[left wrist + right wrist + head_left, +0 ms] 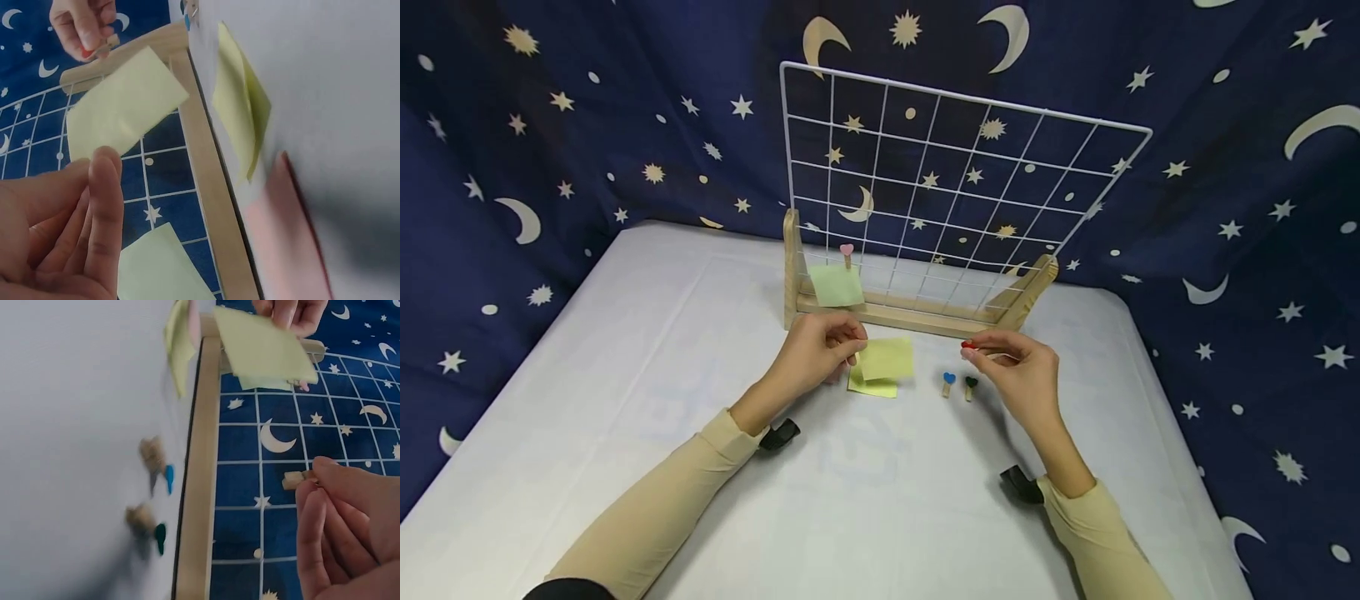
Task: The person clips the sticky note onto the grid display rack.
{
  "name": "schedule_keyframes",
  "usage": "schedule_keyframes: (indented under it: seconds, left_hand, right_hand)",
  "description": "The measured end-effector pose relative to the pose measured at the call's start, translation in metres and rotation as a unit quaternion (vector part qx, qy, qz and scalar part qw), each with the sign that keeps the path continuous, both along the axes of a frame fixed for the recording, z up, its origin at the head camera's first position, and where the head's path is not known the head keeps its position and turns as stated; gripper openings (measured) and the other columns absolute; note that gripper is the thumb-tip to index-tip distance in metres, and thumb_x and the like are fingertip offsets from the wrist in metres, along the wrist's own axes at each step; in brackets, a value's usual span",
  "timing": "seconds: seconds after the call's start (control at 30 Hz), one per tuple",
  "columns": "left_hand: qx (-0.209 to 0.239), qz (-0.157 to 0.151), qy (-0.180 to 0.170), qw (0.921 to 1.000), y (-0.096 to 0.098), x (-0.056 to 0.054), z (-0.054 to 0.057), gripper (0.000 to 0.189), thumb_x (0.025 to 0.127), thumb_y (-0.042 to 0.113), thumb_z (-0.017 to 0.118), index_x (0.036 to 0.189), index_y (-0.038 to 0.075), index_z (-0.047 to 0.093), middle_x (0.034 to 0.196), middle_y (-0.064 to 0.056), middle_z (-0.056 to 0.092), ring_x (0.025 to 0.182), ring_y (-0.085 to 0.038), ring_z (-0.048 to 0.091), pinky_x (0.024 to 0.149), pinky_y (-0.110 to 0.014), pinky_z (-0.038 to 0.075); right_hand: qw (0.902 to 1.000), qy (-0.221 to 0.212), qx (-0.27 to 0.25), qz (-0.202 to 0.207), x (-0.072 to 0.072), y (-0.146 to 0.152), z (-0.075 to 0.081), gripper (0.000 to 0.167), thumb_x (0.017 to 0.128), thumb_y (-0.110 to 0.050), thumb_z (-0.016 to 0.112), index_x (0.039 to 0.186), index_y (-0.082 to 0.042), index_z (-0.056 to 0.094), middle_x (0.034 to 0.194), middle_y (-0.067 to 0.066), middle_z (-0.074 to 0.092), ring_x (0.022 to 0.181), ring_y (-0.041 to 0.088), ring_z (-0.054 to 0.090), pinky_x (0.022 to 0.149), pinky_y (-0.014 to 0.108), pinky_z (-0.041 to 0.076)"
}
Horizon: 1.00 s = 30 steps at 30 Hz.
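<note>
My left hand (808, 350) pinches a pale yellow sticky note (891, 358) by its left edge, thumb against fingertips, above the table. Between thumb and fingers of my right hand (1026, 375) is a small wooden clothespin (292, 480) with a red heart (967, 344). Below the held note lie another yellow sticky note (874, 389) and a pink one (284, 231), partly hidden in the head view. A blue-heart clothespin (949, 379) and a dark green-heart one (972, 384) rest on the table near my right hand.
Behind the hands stands a white wire grid (955, 193) in a wooden base (917, 321). A light green sticky note (837, 287) hangs low on its left side under a pink-heart clothespin (847, 252). A dark curtain (647, 108) with moons and stars surrounds the white table (865, 500).
</note>
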<state>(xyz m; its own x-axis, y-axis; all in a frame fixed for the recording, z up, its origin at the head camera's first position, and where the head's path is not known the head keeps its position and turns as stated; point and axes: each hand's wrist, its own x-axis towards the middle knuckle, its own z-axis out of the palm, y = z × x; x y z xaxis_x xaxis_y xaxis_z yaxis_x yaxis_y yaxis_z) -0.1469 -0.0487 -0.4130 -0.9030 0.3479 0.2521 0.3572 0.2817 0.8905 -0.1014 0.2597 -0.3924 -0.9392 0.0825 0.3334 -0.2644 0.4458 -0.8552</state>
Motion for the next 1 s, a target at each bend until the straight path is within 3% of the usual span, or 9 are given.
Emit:
schedule_keyframes:
  seconds: [0.17,0.37,0.5,0.7,1.0]
  left_hand:
    - [-0.020,0.024,0.078,0.9964,0.012,-0.011,0.001,0.006,0.092,0.001,0.079,0.092,0.005,0.074,0.082,-0.007,0.076,0.066,-0.021,0.072,0.060,-0.024,0.056]
    - [-0.063,0.068,0.156,0.9834,0.023,-0.021,0.001,0.009,0.091,0.000,0.079,0.091,0.008,0.075,0.084,-0.003,0.075,0.073,-0.012,0.069,0.065,-0.027,0.056]
    - [-0.067,0.089,0.167,0.9796,0.027,-0.028,0.001,0.008,0.091,0.000,0.079,0.090,0.008,0.076,0.085,-0.003,0.075,0.076,-0.014,0.069,0.067,-0.028,0.056]
    - [-0.067,0.118,0.175,0.9751,0.031,-0.038,0.004,0.008,0.090,0.002,0.081,0.089,0.008,0.077,0.087,-0.004,0.075,0.076,-0.017,0.069,0.069,-0.028,0.055]
    - [-0.065,0.158,0.214,0.9617,0.033,-0.048,0.011,0.009,0.086,0.000,0.083,0.086,0.007,0.078,0.083,-0.006,0.073,0.071,-0.019,0.069,0.066,-0.032,0.054]
  right_hand:
    - [0.9997,0.024,-0.008,0.006,-0.005,-0.014,0.015,0.016,0.086,0.004,0.083,0.101,0.006,0.078,0.099,0.023,0.078,0.080,0.019,0.077,0.074,0.020,0.061]
    - [0.9991,0.041,-0.004,0.009,-0.020,-0.014,0.005,0.016,0.087,0.004,0.082,0.103,0.005,0.078,0.102,0.023,0.077,0.080,0.018,0.078,0.075,0.022,0.062]
    - [0.9984,0.055,0.016,0.006,-0.031,-0.013,-0.001,0.014,0.089,-0.004,0.084,0.103,-0.003,0.081,0.099,0.014,0.079,0.081,0.020,0.079,0.074,0.019,0.061]
    - [0.9956,0.086,0.030,0.021,-0.044,-0.022,0.005,0.013,0.089,-0.011,0.085,0.102,-0.008,0.082,0.097,0.009,0.080,0.084,0.029,0.079,0.074,0.018,0.060]
    - [0.9937,0.106,0.038,0.001,-0.064,-0.048,0.017,0.013,0.089,-0.013,0.086,0.101,-0.009,0.084,0.095,0.008,0.080,0.079,0.014,0.069,0.077,0.021,0.058]
